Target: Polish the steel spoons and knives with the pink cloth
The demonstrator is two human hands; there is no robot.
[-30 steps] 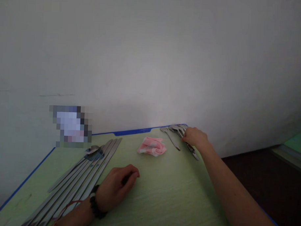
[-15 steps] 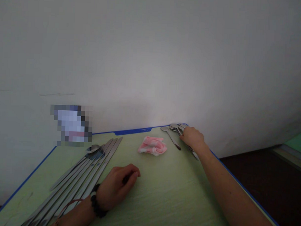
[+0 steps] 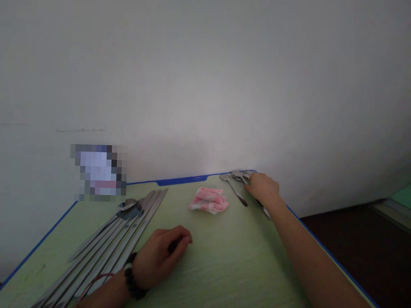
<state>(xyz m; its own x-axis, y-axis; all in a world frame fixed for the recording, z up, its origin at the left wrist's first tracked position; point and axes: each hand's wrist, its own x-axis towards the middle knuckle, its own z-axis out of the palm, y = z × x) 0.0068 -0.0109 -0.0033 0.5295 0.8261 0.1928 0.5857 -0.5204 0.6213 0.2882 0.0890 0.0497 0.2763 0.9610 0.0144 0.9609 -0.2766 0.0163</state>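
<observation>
My right hand is at the far right corner of the table, closed over a pile of metal spoons. Its fingertips are hidden, and a spoon handle sticks out below the palm. A single spoon lies just left of that pile. My left hand, with a dark bead bracelet at the wrist, rests on the table near the front. Its fingers are loosely curled in, with nothing visible in them. Between the hands and farther back lies a folded pink and white cloth.
Several long flat metal utensils lie slantwise at the left, with a spoon near their far ends. A blurred-out object leans at the back left. The green table has a blue edge and meets a pale wall.
The view has shifted slightly. My right hand has moved a very little over the spoons; my left hand and the cloth stay in place.
</observation>
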